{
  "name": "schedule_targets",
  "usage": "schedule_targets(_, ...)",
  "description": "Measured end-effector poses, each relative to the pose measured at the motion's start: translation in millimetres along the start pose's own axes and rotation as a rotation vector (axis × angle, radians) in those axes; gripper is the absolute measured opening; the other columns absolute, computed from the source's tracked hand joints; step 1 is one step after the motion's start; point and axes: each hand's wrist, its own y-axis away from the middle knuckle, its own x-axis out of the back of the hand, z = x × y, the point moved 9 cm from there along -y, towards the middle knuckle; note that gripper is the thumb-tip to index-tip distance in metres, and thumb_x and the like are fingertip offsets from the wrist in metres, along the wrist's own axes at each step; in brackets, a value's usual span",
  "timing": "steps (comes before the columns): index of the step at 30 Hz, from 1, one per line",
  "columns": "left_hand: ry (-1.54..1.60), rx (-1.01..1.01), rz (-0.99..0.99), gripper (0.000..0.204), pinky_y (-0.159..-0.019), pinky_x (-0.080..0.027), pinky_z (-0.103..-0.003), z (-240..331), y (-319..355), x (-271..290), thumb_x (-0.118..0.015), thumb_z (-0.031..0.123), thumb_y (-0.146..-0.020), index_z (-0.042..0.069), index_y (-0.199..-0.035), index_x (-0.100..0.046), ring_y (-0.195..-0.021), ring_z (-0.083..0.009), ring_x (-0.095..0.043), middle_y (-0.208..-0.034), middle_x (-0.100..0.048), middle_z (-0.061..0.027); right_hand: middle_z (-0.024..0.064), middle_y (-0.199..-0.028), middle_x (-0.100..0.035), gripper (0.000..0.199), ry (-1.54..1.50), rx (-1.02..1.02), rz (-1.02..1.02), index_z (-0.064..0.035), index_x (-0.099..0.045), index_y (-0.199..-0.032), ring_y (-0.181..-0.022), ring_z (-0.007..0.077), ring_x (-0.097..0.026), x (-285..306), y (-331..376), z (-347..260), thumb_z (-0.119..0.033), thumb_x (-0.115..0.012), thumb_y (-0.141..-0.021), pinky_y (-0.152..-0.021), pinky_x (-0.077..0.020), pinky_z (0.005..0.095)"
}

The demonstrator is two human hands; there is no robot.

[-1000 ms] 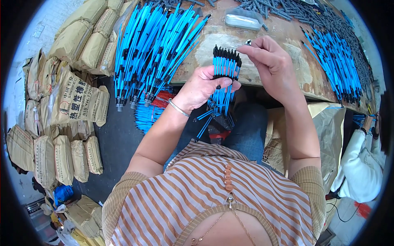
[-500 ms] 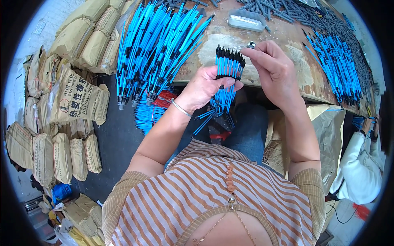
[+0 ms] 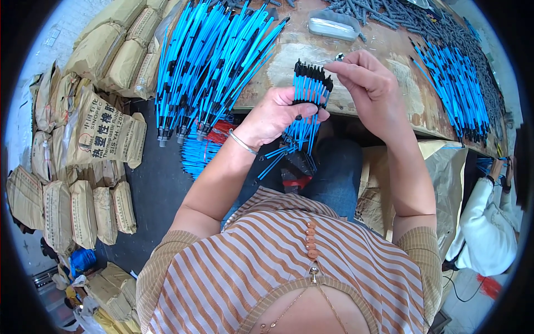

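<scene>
My left hand (image 3: 275, 116) is closed round a bundle of thin blue rods with black tips (image 3: 312, 89). The tips point up and away from me, fanned in a row. Below the fist, the rods' lower ends spread over my lap. Just right of the tips, my right hand (image 3: 371, 89) is pinched, thumb against forefinger. Whatever sits in that pinch is too small to make out. A small shiny metal piece (image 3: 340, 57) shows on the table just beyond its fingertips.
A large pile of blue rods (image 3: 208, 72) overhangs the table's left edge; another bunch (image 3: 453, 92) lies right. Grey ridged pieces (image 3: 384, 14) cover the back. A clear tray (image 3: 334, 37) holds thin pale pins. Paper sacks (image 3: 83, 214) stand left. A co-worker's white sleeve (image 3: 484, 222) appears right.
Both hands stay almost in place, the right pinch shifting slightly up and left by the black tips. The view has moved a little.
</scene>
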Motion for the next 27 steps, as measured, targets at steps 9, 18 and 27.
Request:
schedule_targets(9, 0.009, -0.006, 0.033, 0.022, -0.072, -0.052, -0.026, -0.6, -0.8, 1.3, -0.056, -0.001, -0.085, 0.003, -0.106, -0.061, -0.085, -0.0163, -0.064, -0.090, -0.066, -0.0078, 0.0059, -0.076, -0.053, 0.023, 0.054, 0.013, 0.041, -0.0063, -0.066, -0.098, -0.068, 0.0179, -0.052, 1.6, 2.9, -3.6, 0.005, -0.058, -0.079, -0.058, -0.0415, 0.0264)
schedule_targets(18, 0.023, -0.061, 0.063, 0.021, -0.074, -0.052, -0.027, -0.2, -2.8, 0.9, -0.057, 0.001, -0.086, 0.002, -0.106, -0.061, -0.085, -0.0166, -0.064, -0.090, -0.066, -0.0089, 0.0070, -0.076, -0.053, 0.025, 0.136, 0.035, 0.071, -0.0059, -0.065, -0.097, -0.068, 0.0200, -0.054, 4.2, 3.5, -11.3, 0.007, -0.059, -0.076, -0.058, -0.0430, 0.0278)
schedule_targets(27, -0.027, -0.052, 0.079, 0.020, -0.076, -0.051, -0.026, -0.2, -3.5, 0.3, -0.056, 0.000, -0.086, 0.001, -0.106, -0.061, -0.086, -0.0151, -0.063, -0.090, -0.065, -0.0079, 0.0079, -0.077, -0.054, 0.026, 0.158, 0.029, 0.075, -0.0054, -0.065, -0.096, -0.069, 0.0208, -0.055, 4.9, 5.5, -13.5, 0.008, -0.060, -0.074, -0.059, -0.0443, 0.0277)
